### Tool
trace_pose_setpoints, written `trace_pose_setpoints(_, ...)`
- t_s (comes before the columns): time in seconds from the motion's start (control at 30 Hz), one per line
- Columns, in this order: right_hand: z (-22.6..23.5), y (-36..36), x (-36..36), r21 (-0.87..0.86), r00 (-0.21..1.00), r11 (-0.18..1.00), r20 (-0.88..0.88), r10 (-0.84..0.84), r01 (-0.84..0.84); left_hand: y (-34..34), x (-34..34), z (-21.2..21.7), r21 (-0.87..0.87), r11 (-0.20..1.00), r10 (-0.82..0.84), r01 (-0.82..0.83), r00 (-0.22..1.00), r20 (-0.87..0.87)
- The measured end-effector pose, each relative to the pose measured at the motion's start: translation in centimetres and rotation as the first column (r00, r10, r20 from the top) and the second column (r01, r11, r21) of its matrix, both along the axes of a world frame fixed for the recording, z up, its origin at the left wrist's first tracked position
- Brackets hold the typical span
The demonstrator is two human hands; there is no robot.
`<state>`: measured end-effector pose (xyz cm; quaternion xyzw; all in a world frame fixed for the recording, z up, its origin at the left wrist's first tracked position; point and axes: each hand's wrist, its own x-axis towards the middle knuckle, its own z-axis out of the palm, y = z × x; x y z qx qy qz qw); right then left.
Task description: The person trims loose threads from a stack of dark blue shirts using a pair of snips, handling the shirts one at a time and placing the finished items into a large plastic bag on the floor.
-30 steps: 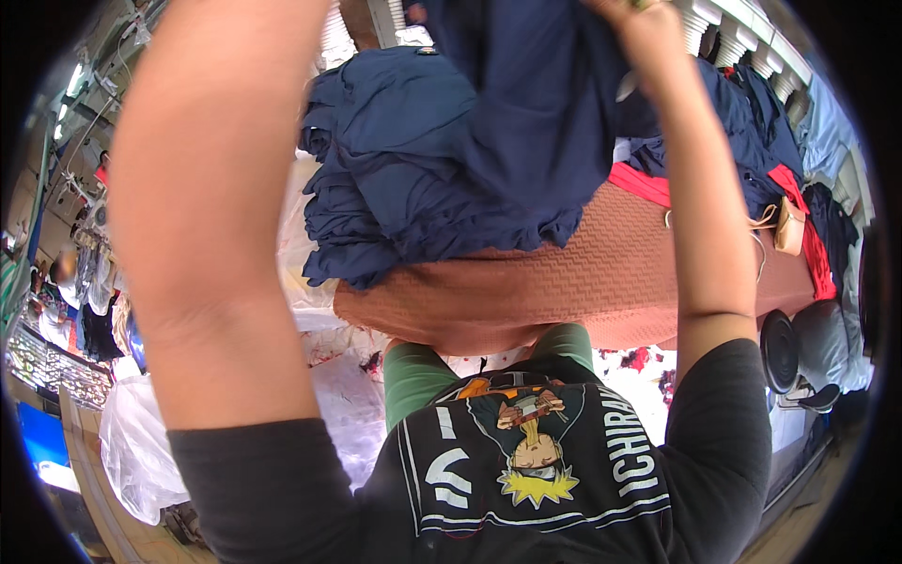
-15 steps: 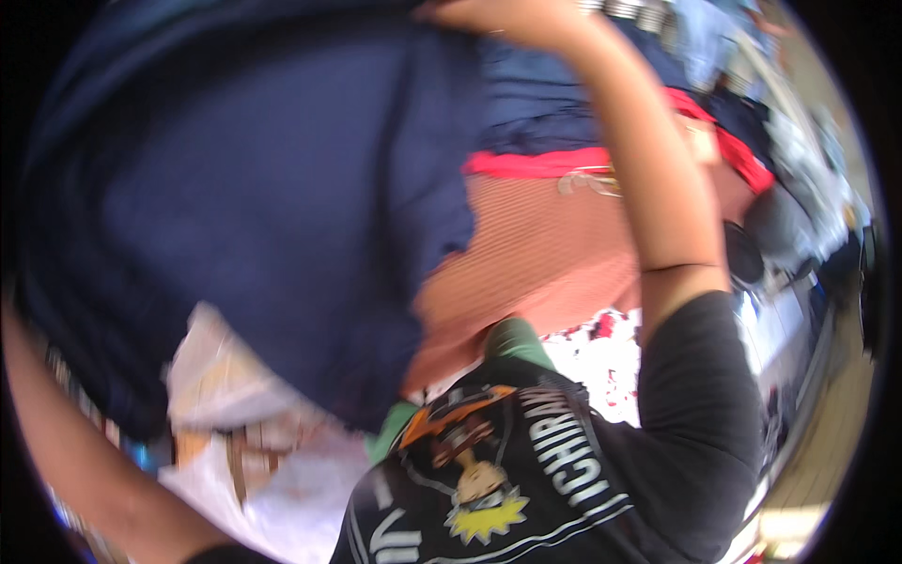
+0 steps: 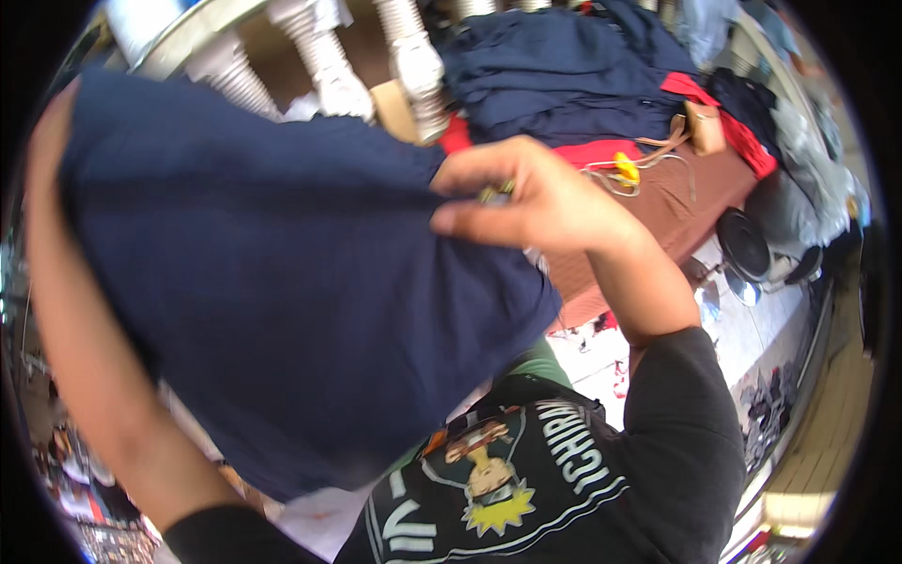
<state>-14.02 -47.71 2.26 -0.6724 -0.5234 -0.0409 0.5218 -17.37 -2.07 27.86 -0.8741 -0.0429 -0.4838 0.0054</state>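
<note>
Navy cloth (image 3: 282, 273) is held up between two bare hands, spread broadly over the left half of the view. Its right side is caught in the grip of the right hand (image 3: 526, 197), whose thumb and forefinger are curved toward each other, a little apart at the tips, with a fold of the cloth between them. The left hand (image 3: 54, 117) is placed at the cloth's upper left corner and is largely hidden by it; how far its grip is closed cannot be told. Beyond the right hand, a pile of navy garments (image 3: 573, 80) is set on a brown-covered table (image 3: 658, 202). Red fabric (image 3: 601, 153) is seen along the pile's near edge, with a yellow object (image 3: 626, 169) laid just beside it and a tan pouch (image 3: 705, 127) farther right.
</note>
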Motion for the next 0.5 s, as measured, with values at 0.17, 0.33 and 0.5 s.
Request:
trace_pose_setpoints(0.17,-7.0,2.6,8.5,-0.19,0.79,0.951,-0.529,-0.309,0.245,-10.1,12.7,-15.6,0.145,0.951,-0.212,0.275,0.914,-0.345)
trace_pose_setpoints(0.33,-16.5,1.8,11.2,-0.214,0.468,0.957,-0.838,-0.282,0.194,-15.6,4.4,-29.4,0.086,0.768,-0.614,0.635,0.768,-0.18)
trace_pose_setpoints(0.5,-18.8,0.1,9.9,-0.216,0.437,0.976,-0.876,-0.204,0.024,-21.6,-2.6,-42.1,-0.177,0.81,-0.587,0.559,0.775,-0.234)
